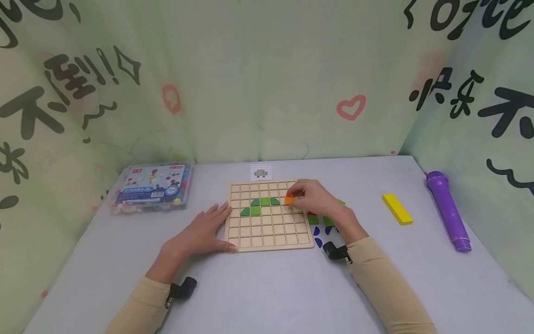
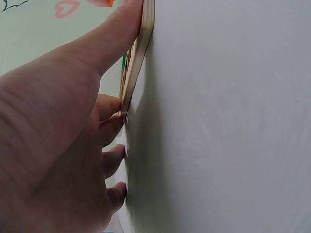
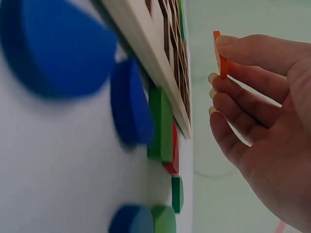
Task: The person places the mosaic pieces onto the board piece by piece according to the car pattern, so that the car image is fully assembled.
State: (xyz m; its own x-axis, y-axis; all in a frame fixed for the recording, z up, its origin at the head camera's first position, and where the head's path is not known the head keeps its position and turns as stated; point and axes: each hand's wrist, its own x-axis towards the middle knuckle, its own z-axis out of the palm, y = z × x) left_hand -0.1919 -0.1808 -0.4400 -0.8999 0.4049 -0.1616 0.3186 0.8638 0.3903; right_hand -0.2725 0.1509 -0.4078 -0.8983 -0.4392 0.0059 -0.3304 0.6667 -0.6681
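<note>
A wooden grid board (image 1: 269, 243) lies flat on the table. Along its left edge rests my left hand (image 1: 200, 234), fingers spread, with the thumb at the near left corner. My right hand (image 1: 319, 202) pinches a thin orange square tile (image 3: 221, 58) between thumb and fingers, over the board's right part. Green pieces sit in the grid's upper left: a green square (image 1: 264, 201) between two rounded corner pieces, and below it a lighter green square (image 1: 255, 211) beside another rounded piece (image 1: 245, 212).
Loose blue rounded pieces (image 1: 318, 242), green pieces (image 1: 313, 219) and a red piece (image 3: 175, 150) lie right of the board, partly under my right arm. Behind the board is a pattern card (image 1: 260, 172). A plastic box (image 1: 152, 188) stands left; a yellow block (image 1: 397, 209) and purple cylinder (image 1: 448, 211) lie right.
</note>
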